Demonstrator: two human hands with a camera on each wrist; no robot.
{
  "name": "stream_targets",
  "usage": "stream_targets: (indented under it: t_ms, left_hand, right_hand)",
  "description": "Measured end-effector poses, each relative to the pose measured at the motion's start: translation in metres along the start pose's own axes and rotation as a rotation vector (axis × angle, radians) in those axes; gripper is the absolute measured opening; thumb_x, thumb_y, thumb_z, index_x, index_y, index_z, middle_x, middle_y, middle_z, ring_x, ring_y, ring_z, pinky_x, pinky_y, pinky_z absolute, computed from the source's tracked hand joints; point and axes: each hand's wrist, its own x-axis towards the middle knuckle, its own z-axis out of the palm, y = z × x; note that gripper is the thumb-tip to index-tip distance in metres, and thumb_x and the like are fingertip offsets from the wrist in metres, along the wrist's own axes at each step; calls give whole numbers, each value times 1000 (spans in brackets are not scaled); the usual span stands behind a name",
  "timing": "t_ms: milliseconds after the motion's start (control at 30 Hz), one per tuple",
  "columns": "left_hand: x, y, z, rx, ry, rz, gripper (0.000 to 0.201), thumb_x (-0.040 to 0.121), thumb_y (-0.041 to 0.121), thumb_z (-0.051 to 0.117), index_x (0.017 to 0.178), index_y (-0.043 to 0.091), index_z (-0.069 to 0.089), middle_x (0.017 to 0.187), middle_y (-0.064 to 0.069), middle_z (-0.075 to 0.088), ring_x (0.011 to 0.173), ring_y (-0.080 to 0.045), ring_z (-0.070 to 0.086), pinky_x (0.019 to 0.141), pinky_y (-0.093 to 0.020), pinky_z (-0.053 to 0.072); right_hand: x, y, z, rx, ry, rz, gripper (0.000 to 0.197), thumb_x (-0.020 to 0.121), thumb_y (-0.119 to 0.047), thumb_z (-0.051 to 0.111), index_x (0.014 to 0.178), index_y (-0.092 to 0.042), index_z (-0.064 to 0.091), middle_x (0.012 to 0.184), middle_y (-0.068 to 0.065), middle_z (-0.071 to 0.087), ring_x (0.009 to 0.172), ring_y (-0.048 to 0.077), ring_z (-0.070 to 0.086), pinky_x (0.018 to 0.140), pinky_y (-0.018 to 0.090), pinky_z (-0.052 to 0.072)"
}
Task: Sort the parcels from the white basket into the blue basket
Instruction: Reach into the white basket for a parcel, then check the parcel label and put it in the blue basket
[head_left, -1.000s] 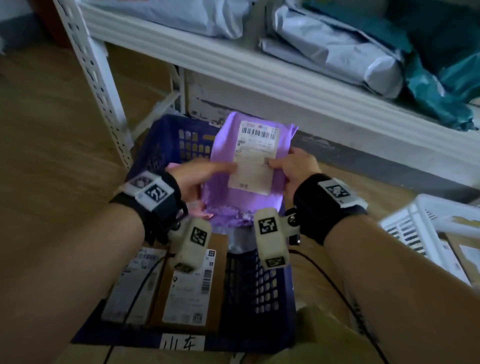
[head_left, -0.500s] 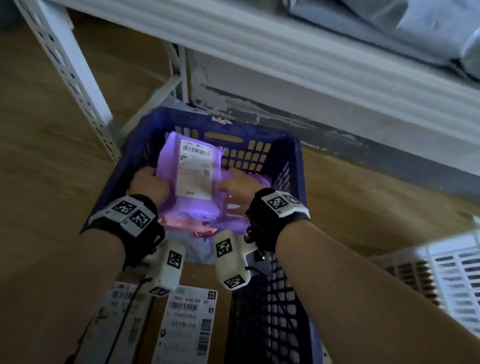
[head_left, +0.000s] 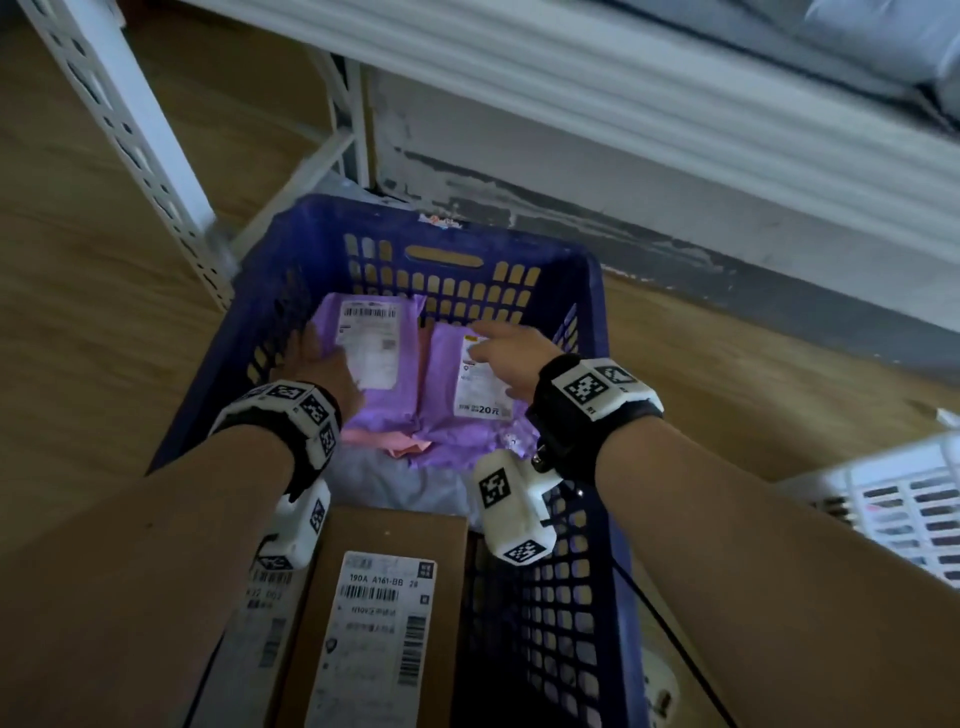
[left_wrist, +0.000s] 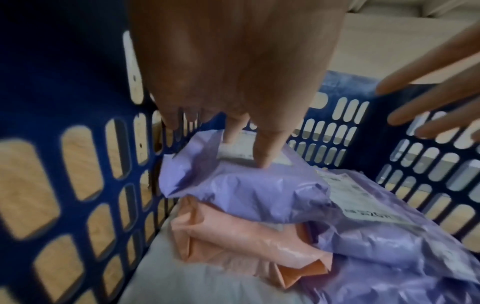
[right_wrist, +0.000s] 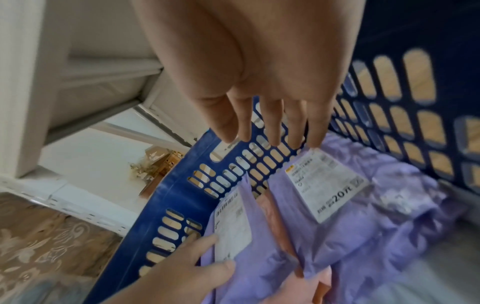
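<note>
Head view: purple parcel (head_left: 371, 358) down flat at the far left of the blue basket (head_left: 592, 291), label up, atop a pink parcel (head_left: 384, 441). Left hand (head_left: 324, 366) pressing its edge, fingers (left_wrist: 267, 156) straight, apparently not pinching. Right hand (head_left: 506, 356) spread, hovering over the neighbouring purple parcel (head_left: 467, 395). Best to seat it level, lift away cleanly, then back to the white basket (head_left: 893, 509).

Parcel sorting storeroom, white slotted metal shelving (head_left: 130, 130) stacked with mailer bags (head_left: 883, 41), wood-look floor (head_left: 78, 322), labelled cardboard boxes (head_left: 384, 623) in a blue basket (head_left: 597, 322)
</note>
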Motion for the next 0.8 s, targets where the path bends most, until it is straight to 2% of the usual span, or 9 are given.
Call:
stream_targets:
  t_ms: [167,300,367,433,533,567,700,733,800]
  left_hand:
    - [-15,11,-34,-6,20,145,66,93,37,49,149,16,22,158,-15,2,145,-33,7,118,-40,16]
    - [-60,37,-79,-78,48,330,56,93,33,51,143,10,36,149,-14,33,137,-30,33,112,-37,29]
    - [-88,53,-98,-93,40,423,49,94,27,50,137,6,44,144,-15,42,132,-29,40,108,-35,34]
    - [-117,69,-113,-112,27,528,32,93,20,49,119,4,58,122,-15,60,114,-29,55,89,-31,43]
    - [-160,92,-129,-111,71,657,21,91,18,50,103,6,62,98,-7,63,89,-23,58,63,-24,40]
    - [-172,99,-134,-79,89,671,23,90,22,51,107,8,60,103,-6,62,91,-22,57,65,-24,42]
    - [-229,133,-152,38,142,718,55,91,37,52,140,15,40,142,-10,42,126,-28,46,100,-34,42]
    - [-246,144,-156,41,150,748,53,92,37,52,139,17,41,143,-10,43,126,-27,46,98,-32,42]
    - [-278,169,-165,21,162,833,32,90,36,50,117,21,56,127,-11,56,110,-28,56,86,-32,45]
  right_hand:
    - [-30,-12,-21,-113,106,-40,39,94,-12,48,133,-9,52,136,13,53,127,27,48,105,31,37]
    - [-69,-20,-36,-106,165,-72,33,90,-13,50,121,-17,62,125,6,62,113,25,59,100,34,46]
    - [-97,-24,-48,-160,195,-94,36,92,-15,52,127,-17,58,128,6,59,115,24,57,100,32,45]
    - [-127,-22,-62,-217,254,-91,40,93,-17,52,133,-19,53,132,6,56,120,24,53,99,29,42]
    - [-172,-12,-83,-288,333,-78,45,93,-23,53,137,-24,49,140,0,50,125,21,49,100,24,38]
    - [-186,-9,-89,-315,335,-71,47,93,-25,52,140,-24,46,144,0,46,129,20,46,102,25,37]
    - [-249,9,-115,-355,403,-20,48,96,-25,49,143,-22,41,148,0,40,131,20,44,104,27,36]
    - [-267,17,-122,-361,440,-12,47,95,-25,49,142,-23,43,147,0,42,130,20,44,103,27,37]
    - [-302,33,-136,-378,509,6,45,94,-24,50,139,-23,46,144,1,46,128,22,47,100,28,39]
